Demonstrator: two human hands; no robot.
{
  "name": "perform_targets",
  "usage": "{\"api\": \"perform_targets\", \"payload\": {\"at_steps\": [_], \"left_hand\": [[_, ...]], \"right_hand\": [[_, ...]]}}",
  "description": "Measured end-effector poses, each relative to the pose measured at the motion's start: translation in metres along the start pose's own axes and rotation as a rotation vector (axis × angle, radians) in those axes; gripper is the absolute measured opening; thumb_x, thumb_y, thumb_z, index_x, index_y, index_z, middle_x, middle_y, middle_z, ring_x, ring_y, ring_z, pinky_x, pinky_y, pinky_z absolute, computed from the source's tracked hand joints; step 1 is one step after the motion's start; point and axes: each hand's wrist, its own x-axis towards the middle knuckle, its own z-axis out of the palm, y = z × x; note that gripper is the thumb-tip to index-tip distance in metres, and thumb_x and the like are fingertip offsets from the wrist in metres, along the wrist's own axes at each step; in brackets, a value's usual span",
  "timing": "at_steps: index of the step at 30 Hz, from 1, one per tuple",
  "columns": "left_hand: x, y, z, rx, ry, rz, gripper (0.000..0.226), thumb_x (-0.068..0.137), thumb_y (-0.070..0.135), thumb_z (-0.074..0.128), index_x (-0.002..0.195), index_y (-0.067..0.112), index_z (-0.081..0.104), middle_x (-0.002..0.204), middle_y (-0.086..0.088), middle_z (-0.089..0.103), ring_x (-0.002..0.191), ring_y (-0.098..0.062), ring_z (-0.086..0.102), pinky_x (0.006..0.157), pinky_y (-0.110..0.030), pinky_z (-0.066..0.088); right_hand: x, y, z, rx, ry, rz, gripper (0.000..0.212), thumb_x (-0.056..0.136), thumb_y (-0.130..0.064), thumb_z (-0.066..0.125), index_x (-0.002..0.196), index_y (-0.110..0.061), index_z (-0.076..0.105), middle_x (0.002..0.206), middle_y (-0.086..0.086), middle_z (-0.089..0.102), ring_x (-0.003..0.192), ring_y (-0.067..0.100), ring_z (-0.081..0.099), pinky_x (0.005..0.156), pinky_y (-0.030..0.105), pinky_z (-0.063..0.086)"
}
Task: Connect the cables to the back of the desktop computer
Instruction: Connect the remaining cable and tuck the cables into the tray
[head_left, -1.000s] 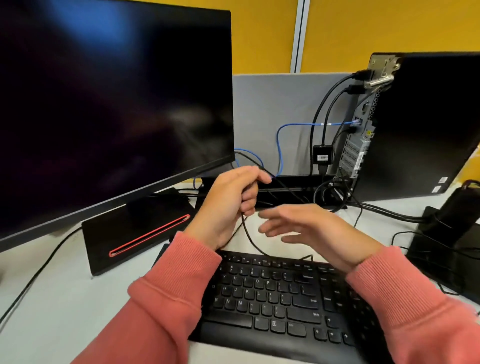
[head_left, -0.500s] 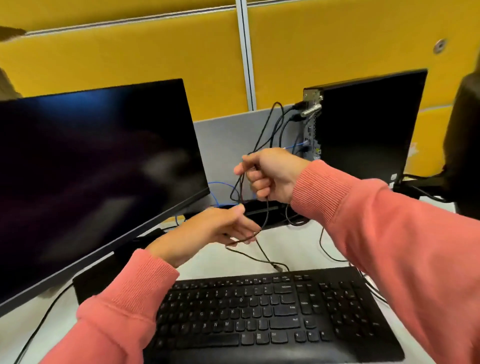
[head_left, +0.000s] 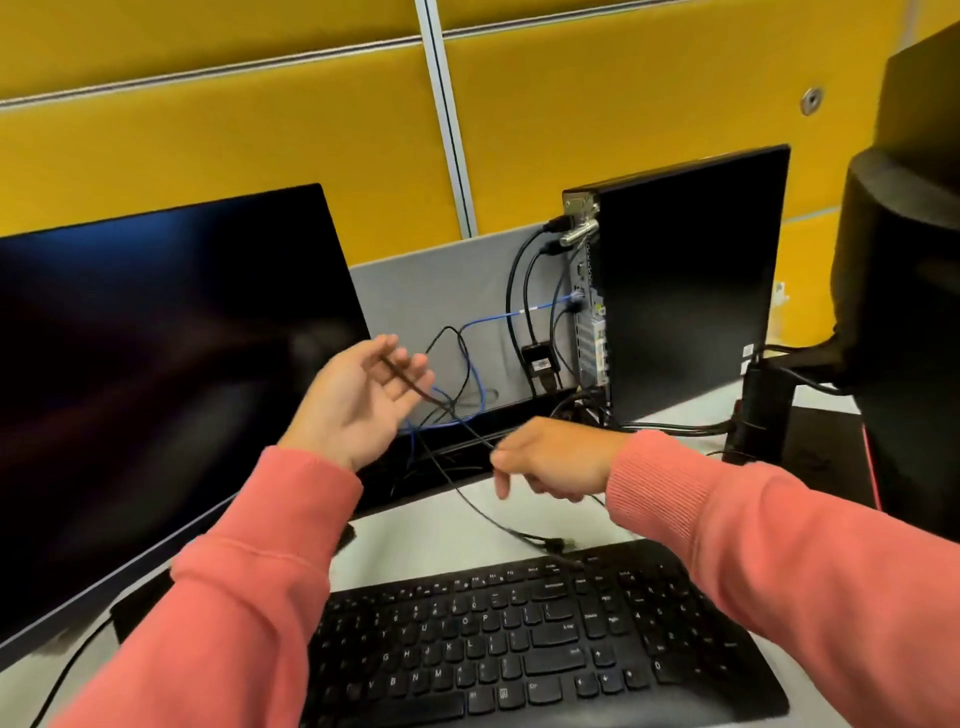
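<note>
1. Lowest in the frame, a black keyboard (head_left: 545, 644) lies on the pale table (head_left: 457, 525), with coral sleeves reaching over it from both bottom corners.
2. Just beyond the keyboard's top edge, at lower centre, the loose plug (head_left: 555, 544) of a thin black cable (head_left: 467, 499) rests on the table, connected to nothing.
3. At centre right, the right hand (head_left: 550, 460) has its fingers curled downward; the cable passes right by them, but blur keeps me from telling whether it grips the cable.
4. At centre left, the left hand (head_left: 363, 397) is palm-up with relaxed, spread fingers, the same cable draped across them rather than pinched.
5. I judge the cable light and floppy, prone to tangling; better to take hold at the stiff plug housing than along the cord.
6. Farther back, at right of centre, the desktop computer (head_left: 691, 280) stands upright, its rear panel (head_left: 589, 322) already carrying black leads and a blue cable (head_left: 498, 316).
7. A dark monitor (head_left: 156, 374) fills the left side.
</note>
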Motion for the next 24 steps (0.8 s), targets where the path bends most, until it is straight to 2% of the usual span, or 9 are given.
{"api": "perform_targets", "payload": {"at_steps": [4,9,11,13,15,17,19,21,24], "left_hand": [[0.005,0.009,-0.004,0.086,0.082,0.047,0.024,0.107,0.024,0.045,0.096,0.009,0.06,0.068,-0.001,0.049,0.064,-0.017,0.057,0.082,-0.038,0.057],[-0.004,0.015,0.001,0.339,0.039,0.189,0.023,0.108,0.019,0.042,0.106,0.007,0.061,0.058,0.002,0.04,0.049,-0.013,0.043,0.063,-0.029,0.056],[-0.009,0.018,0.0,0.506,-0.073,0.229,0.026,0.108,0.019,0.04,0.11,0.006,0.063,0.061,0.0,0.042,0.049,-0.014,0.043,0.061,-0.028,0.054],[-0.012,0.018,0.0,0.669,-0.193,0.255,0.032,0.11,0.022,0.039,0.112,0.005,0.065,0.064,-0.001,0.047,0.053,-0.016,0.049,0.067,-0.031,0.056],[-0.014,0.017,0.002,0.818,-0.289,0.276,0.034,0.11,0.024,0.041,0.111,0.002,0.067,0.065,-0.003,0.052,0.057,-0.019,0.053,0.07,-0.032,0.054],[-0.015,0.015,0.003,0.948,-0.366,0.319,0.033,0.109,0.021,0.043,0.107,-0.003,0.066,0.064,-0.005,0.054,0.06,-0.021,0.054,0.069,-0.031,0.05],[-0.018,0.014,0.0,1.039,-0.425,0.345,0.03,0.108,0.015,0.045,0.103,-0.004,0.066,0.064,-0.006,0.053,0.062,-0.024,0.054,0.066,-0.025,0.048],[-0.021,0.013,-0.01,1.097,-0.464,0.324,0.029,0.108,0.015,0.046,0.1,-0.002,0.068,0.067,-0.009,0.055,0.065,-0.023,0.056,0.067,-0.023,0.049],[-0.021,0.011,-0.026,1.139,-0.437,0.303,0.03,0.108,0.019,0.045,0.096,0.004,0.068,0.073,-0.009,0.061,0.071,-0.021,0.061,0.077,-0.032,0.053]], "right_hand": [[0.012,0.034,-0.003,-0.334,0.122,0.157,0.035,0.104,-0.026,0.042,0.097,-0.011,0.073,0.11,0.003,0.067,0.104,0.023,0.062,0.092,0.035,0.049],[0.029,0.059,-0.007,-0.523,0.041,0.302,0.03,0.099,-0.025,0.048,0.116,-0.013,0.07,0.122,0.008,0.068,0.104,0.026,0.062,0.098,0.034,0.049],[0.031,0.046,-0.013,-0.28,0.023,0.208,0.032,0.095,-0.016,0.058,0.124,-0.017,0.069,0.128,0.002,0.066,0.111,0.019,0.058,0.103,0.029,0.042],[0.028,0.02,-0.02,0.164,0.056,0.108,0.037,0.089,-0.023,0.06,0.124,-0.017,0.071,0.129,0.003,0.068,0.121,0.021,0.059,0.106,0.04,0.042],[0.025,-0.008,-0.025,0.676,0.039,0.012,0.048,0.084,-0.039,0.049,0.116,-0.014,0.074,0.118,0.005,0.073,0.113,0.021,0.063,0.097,0.044,0.04],[0.024,-0.035,-0.038,0.985,0.04,-0.071,0.054,0.09,-0.045,0.039,0.118,-0.011,0.071,0.111,0.008,0.074,0.103,0.022,0.065,0.093,0.045,0.039],[0.025,-0.058,-0.058,1.112,0.117,-0.102,0.051,0.094,-0.046,0.039,0.117,-0.012,0.07,0.103,0.007,0.074,0.095,0.022,0.066,0.088,0.042,0.04],[0.022,-0.078,-0.077,1.141,0.217,-0.082,0.041,0.098,-0.041,0.041,0.101,-0.014,0.071,0.089,0.002,0.074,0.087,0.018,0.066,0.083,0.037,0.04],[0.016,-0.096,-0.093,1.068,0.261,-0.043,0.038,0.102,-0.037,0.04,0.088,-0.017,0.07,0.078,-0.002,0.07,0.088,0.017,0.064,0.092,0.037,0.04]]}}
